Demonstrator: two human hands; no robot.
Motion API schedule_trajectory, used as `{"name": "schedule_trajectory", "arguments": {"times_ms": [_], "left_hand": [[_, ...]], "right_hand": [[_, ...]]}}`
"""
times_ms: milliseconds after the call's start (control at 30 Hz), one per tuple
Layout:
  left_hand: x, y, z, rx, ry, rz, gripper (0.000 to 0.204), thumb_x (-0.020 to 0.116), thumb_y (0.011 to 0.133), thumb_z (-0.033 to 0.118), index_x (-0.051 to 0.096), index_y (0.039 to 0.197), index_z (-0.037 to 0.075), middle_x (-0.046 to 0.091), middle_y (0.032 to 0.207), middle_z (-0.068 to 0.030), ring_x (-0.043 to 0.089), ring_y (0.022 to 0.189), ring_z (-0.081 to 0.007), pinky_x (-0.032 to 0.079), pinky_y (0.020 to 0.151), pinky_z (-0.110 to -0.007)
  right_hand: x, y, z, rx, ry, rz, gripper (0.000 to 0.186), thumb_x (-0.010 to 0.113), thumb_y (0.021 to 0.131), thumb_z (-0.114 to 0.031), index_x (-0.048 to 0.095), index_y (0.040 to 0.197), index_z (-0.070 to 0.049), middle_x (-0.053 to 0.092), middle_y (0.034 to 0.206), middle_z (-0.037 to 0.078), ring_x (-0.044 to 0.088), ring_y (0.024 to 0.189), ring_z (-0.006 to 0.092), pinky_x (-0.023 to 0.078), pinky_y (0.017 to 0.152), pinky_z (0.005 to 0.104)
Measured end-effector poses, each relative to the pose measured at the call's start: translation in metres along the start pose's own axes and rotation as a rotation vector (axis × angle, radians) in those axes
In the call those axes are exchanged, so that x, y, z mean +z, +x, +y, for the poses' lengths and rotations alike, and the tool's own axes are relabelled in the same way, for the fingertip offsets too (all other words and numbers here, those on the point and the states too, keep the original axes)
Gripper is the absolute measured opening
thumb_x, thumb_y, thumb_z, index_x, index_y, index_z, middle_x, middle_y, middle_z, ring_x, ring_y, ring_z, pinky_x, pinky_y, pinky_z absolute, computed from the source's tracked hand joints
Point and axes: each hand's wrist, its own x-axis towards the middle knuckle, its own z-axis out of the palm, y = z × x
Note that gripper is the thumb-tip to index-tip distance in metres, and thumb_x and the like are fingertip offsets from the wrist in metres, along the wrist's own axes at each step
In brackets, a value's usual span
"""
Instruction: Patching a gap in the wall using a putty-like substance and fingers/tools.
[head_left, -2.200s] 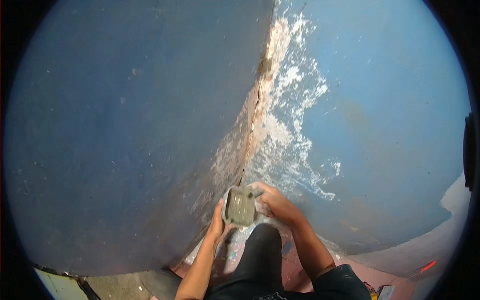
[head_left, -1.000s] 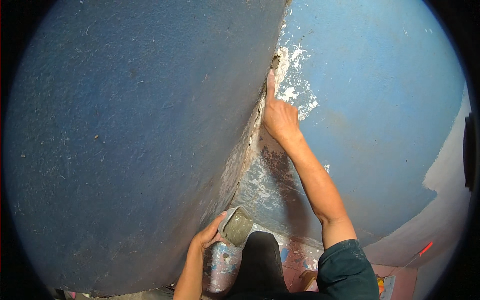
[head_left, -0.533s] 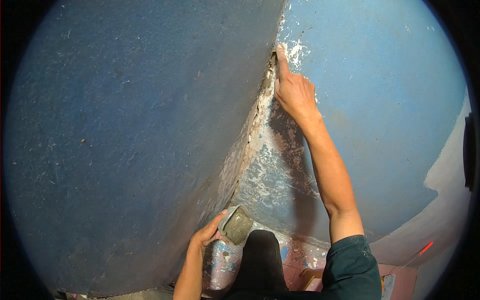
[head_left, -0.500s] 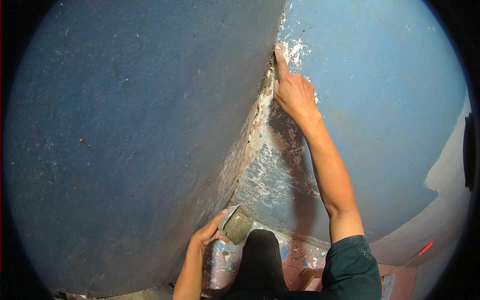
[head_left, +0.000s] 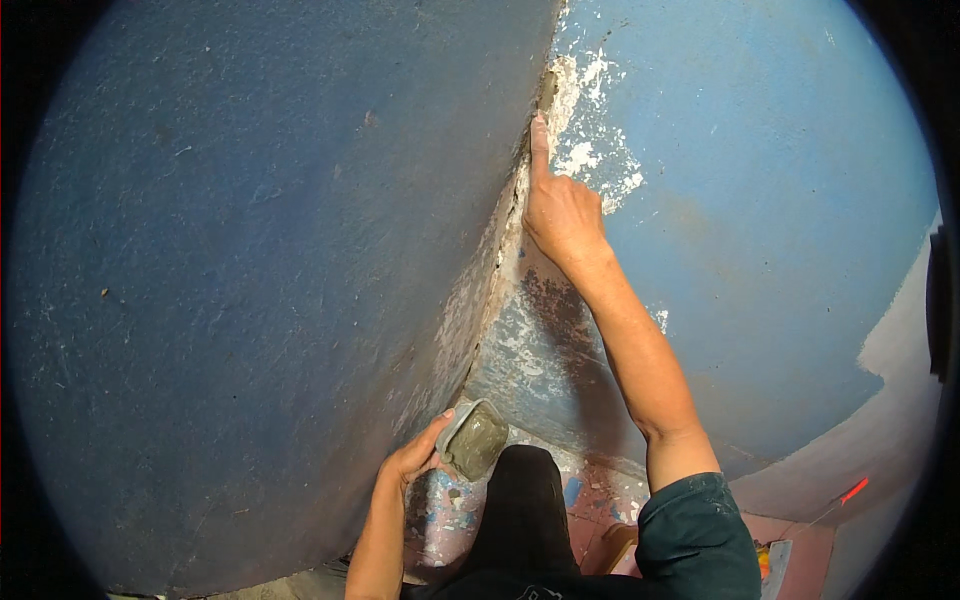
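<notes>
My left hand (head_left: 412, 462) is closed on the rim of a small grey tub (head_left: 447, 440) at the bottom centre. A wet grey-green paste (head_left: 478, 440) fills much of the tub. My right hand (head_left: 565, 215) reaches up to the corner where two blue walls meet. Its index finger is stretched out, the tip touching the cracked corner seam (head_left: 510, 230); the other fingers are curled under and partly hidden. A patch of damp grey paste (head_left: 547, 90) sits in the seam just above that fingertip.
A dark blue wall (head_left: 250, 280) fills the left side, a lighter blue wall (head_left: 740, 200) the right. Paint has flaked off around the seam. My knee (head_left: 522, 500) is below, over a paint-spotted floor (head_left: 445, 525). At lower right lies a red-handled tool (head_left: 853, 491).
My right hand has slid down along the seam, uncovering the grey paste above its fingertip. The tub has tipped slightly, and my left hand keeps its hold.
</notes>
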Motion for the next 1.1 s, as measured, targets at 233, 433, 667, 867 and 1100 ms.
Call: {"name": "schedule_trajectory", "arguments": {"times_ms": [233, 433, 667, 867, 1100], "left_hand": [[0.002, -0.005, 0.007, 0.001, 0.011, -0.069, 0.083, 0.049, 0.098, 0.066, 0.036, 0.153, 0.005, 0.047, 0.148, -0.0213, 0.063, 0.115, -0.0310, 0.062, 0.071, -0.044], [0.003, -0.005, 0.005, -0.009, -0.009, -0.102, 0.082, 0.048, 0.099, 0.065, 0.034, 0.155, 0.006, 0.044, 0.151, -0.0200, 0.061, 0.120, -0.0320, 0.062, 0.071, -0.045], [0.002, -0.004, 0.005, -0.013, 0.018, -0.075, 0.085, 0.048, 0.099, 0.065, 0.032, 0.156, 0.004, 0.046, 0.149, -0.0218, 0.059, 0.122, -0.0325, 0.063, 0.071, -0.043], [0.003, -0.005, 0.007, -0.012, 0.012, -0.084, 0.084, 0.049, 0.098, 0.065, 0.035, 0.154, 0.004, 0.050, 0.146, -0.0210, 0.064, 0.115, -0.0293, 0.063, 0.066, -0.041], [0.004, -0.007, 0.008, -0.019, -0.009, -0.089, 0.081, 0.050, 0.098, 0.065, 0.038, 0.152, 0.005, 0.054, 0.141, -0.0200, 0.066, 0.110, -0.0282, 0.063, 0.064, -0.041]], "right_hand": [[0.002, -0.010, -0.008, 0.018, -0.080, -0.054, 0.090, 0.055, 0.086, -0.005, 0.006, 0.160, 0.005, 0.068, 0.067, 0.018, 0.069, 0.059, 0.0330, 0.055, 0.055, 0.0480], [-0.014, -0.033, 0.007, -0.046, 0.012, -0.121, 0.088, 0.052, 0.084, -0.004, 0.010, 0.161, -0.002, 0.062, 0.059, 0.015, 0.062, 0.050, 0.0321, 0.051, 0.053, 0.0476], [-0.034, 0.016, 0.010, -0.021, 0.193, 0.152, 0.085, 0.049, 0.091, -0.006, 0.005, 0.163, -0.010, 0.053, 0.055, 0.009, 0.051, 0.047, 0.0258, 0.046, 0.049, 0.0438], [0.017, -0.017, -0.003, 0.002, 0.353, -0.064, 0.090, 0.049, 0.091, -0.006, -0.008, 0.161, -0.005, 0.057, 0.058, 0.012, 0.055, 0.050, 0.0301, 0.046, 0.052, 0.0465], [-0.019, -0.031, 0.010, -0.039, 0.120, -0.032, 0.085, 0.047, 0.090, -0.007, 0.004, 0.163, -0.011, 0.057, 0.056, 0.011, 0.057, 0.048, 0.0311, 0.047, 0.051, 0.0464]]}}
